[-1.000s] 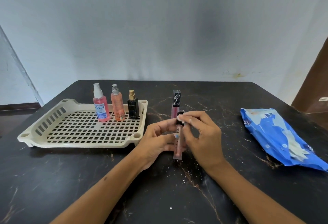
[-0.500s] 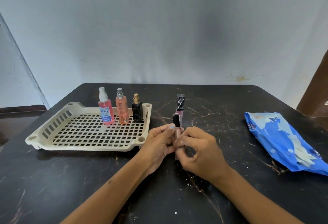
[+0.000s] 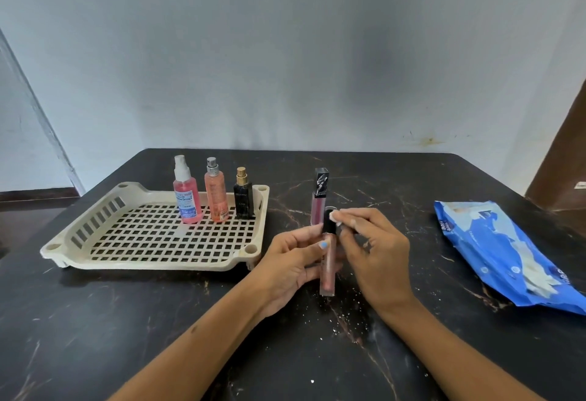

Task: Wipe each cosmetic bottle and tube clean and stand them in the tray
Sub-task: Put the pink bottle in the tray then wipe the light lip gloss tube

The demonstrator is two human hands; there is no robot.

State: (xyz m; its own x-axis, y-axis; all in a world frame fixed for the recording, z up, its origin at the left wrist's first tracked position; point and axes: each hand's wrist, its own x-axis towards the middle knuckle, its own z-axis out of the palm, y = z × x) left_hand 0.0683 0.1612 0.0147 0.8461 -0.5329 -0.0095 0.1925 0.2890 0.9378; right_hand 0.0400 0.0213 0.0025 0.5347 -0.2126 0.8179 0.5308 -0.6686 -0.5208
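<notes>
Table (image 3: 126, 321): dark marbled top that carries everything; white specks lie under the hands.
Tray (image 3: 152, 261): cream slotted tray on the table's left half, its right rim just beside the left hand.
Wipes pack (image 3: 507, 251): blue pack lying flat, well apart to the right of the right hand.
Bottles in tray: pink spray bottle (image 3: 187, 200), peach spray bottle (image 3: 216, 199) and black perfume bottle (image 3: 243, 199), upright in a row along the far edge.
Mauve lip-gloss tube (image 3: 319, 200): upright on the table, outside the tray, just behind the hands; judged not yet wiped.
Left hand (image 3: 291, 270): closed around the body of the pink lip-gloss tube (image 3: 327, 267), holding it clear of the table.
Right hand (image 3: 374, 254): fingertips pinched on a small white wipe (image 3: 336, 215), pressed against the tube's black cap.
Key relation: the held tube's long axis runs near upright, cap away from the person; the tray lies to its left, on the left hand's side.
Step judged: wiping the cap; standing the tube in the tray looks best left to the nearer left hand, base down.
</notes>
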